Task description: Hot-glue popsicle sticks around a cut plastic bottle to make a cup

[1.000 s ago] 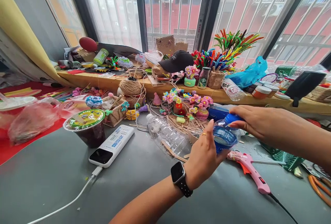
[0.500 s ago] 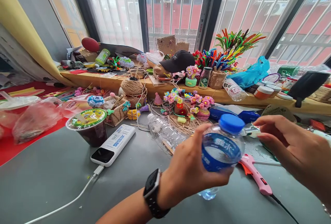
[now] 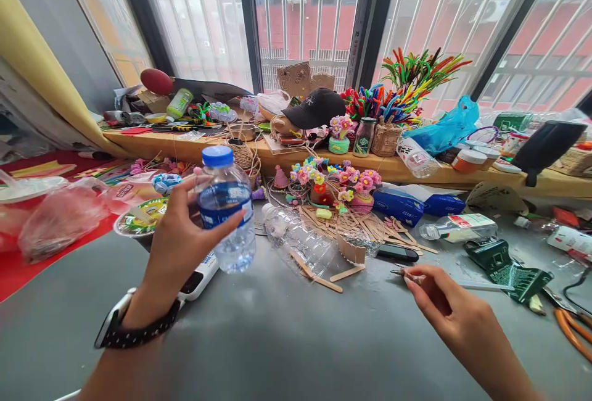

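So, left hand (image 3: 178,243) clamped round capped water bottle (image 3: 226,210), long axis upright, held above bench (image 3: 277,339). Right hand (image 3: 444,311) pinching thin tool (image 3: 407,274), well right of bottle, low near bench.

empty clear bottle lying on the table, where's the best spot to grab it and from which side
Probably from above, around the ribbed mid-body of the empty clear bottle. It lies on its side, white cap toward the window, with wooden sticks against its near end, so wrapping the fingers over the top, clear of the sticks, looks easiest. The right hand is nearer; the left hand holds the water bottle.
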`<state>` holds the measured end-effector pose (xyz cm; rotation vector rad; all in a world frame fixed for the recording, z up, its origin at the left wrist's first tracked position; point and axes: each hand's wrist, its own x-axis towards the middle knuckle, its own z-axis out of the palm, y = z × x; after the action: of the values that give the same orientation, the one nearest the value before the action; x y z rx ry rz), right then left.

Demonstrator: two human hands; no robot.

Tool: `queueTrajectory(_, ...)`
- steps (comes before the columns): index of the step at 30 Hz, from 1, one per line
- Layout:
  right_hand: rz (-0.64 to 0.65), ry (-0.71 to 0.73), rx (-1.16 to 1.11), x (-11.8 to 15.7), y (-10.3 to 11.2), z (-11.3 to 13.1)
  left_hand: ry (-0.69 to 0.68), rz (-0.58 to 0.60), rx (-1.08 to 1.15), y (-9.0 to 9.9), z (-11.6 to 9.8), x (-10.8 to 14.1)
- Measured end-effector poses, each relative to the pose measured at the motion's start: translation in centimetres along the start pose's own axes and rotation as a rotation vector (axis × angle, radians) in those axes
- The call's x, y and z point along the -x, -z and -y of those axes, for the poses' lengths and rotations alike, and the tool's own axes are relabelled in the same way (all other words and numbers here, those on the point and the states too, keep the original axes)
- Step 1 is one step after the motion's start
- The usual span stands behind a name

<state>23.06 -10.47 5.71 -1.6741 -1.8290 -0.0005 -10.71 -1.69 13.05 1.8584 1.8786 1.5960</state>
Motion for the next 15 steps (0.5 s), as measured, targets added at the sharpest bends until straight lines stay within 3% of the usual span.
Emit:
queueTrajectory(2, -0.055, -0.034, -0.015, 0.1, -0.6, 0.1, -0.046, -0.086, -0.119, -0.7, 0.7, -1.7)
queueTrajectory(5, -0.106, -0.07, -0.022, 0.1, -1.5, 0.0, -0.085, -0.147, -0.13, -2.1, 1.3, -4.3)
queueTrajectory(10, -0.04, -0.041, 0.0, 0.3, -2.7, -1.3, -0.076, -0.093, -0.107, -5.1, 1.8, -7.3)
queueTrajectory(15, 0.029, -0.015, -0.004, 0.5, -3.2, -1.9, -0.116, -0.044, -0.195, -7.5, 2.5, -8.3)
